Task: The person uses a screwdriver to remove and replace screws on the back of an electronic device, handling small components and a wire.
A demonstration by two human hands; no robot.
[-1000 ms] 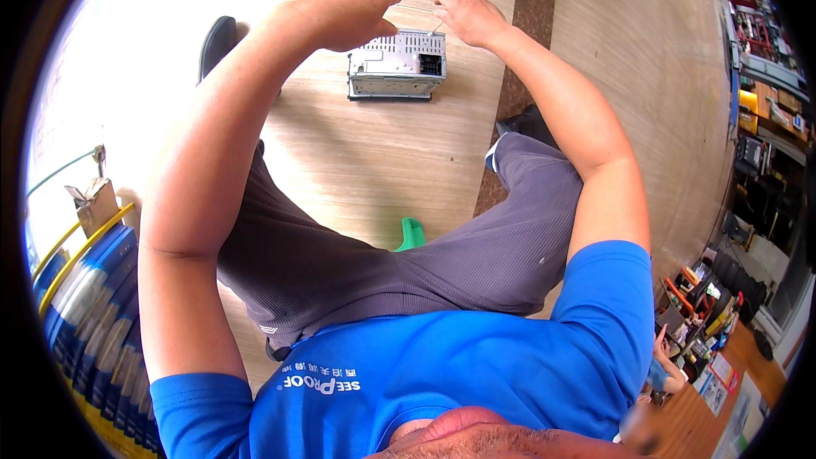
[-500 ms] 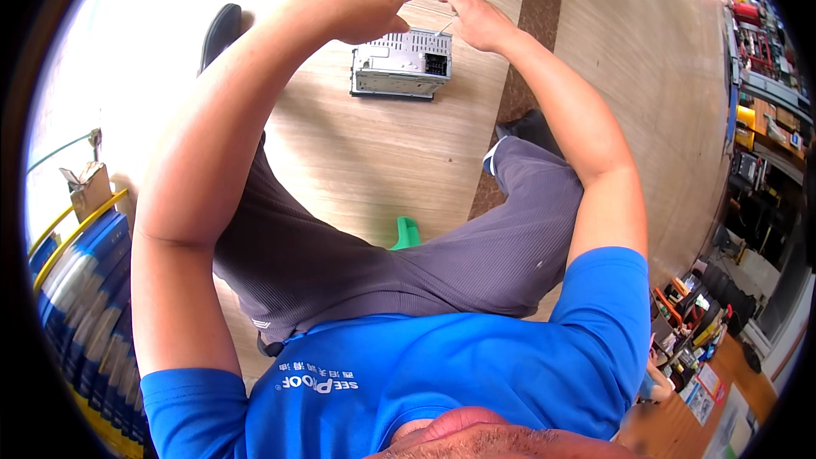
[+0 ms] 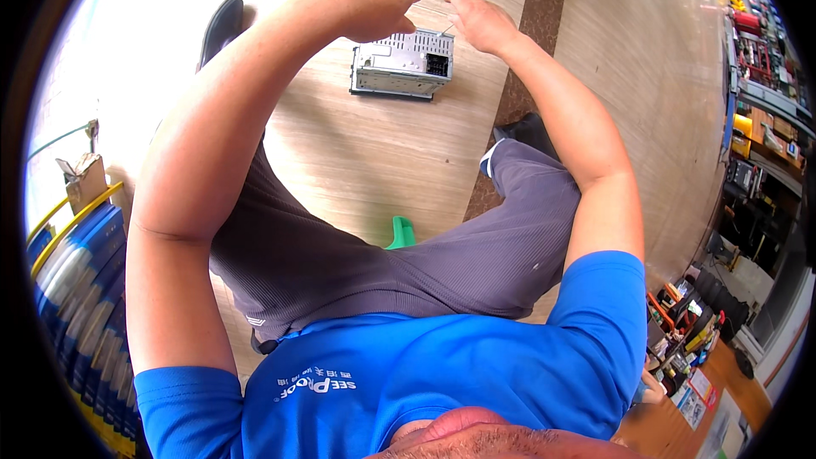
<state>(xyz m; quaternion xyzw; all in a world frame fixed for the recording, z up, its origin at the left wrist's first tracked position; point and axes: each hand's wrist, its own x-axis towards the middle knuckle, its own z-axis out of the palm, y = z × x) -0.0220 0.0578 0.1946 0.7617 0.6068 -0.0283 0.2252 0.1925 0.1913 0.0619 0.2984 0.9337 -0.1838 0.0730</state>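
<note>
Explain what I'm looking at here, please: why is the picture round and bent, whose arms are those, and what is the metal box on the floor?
There is no machine here, only a person working with bare hands. The single picture comes from a wide fisheye camera worn on the person's head and looking down, which is why it is round and the floorboards curve near the rim. The blue shirt and grey trousers belong to the wearer, who appears to sit on a green stool. Both forearms reach forward. The left hand is curled in a loose fist above the silver metal box, a flat electronic unit with sockets on one face, lying on the wooden floor. The right hand seems to pinch a thin wire or tool; its grip is too small to make out.
</note>
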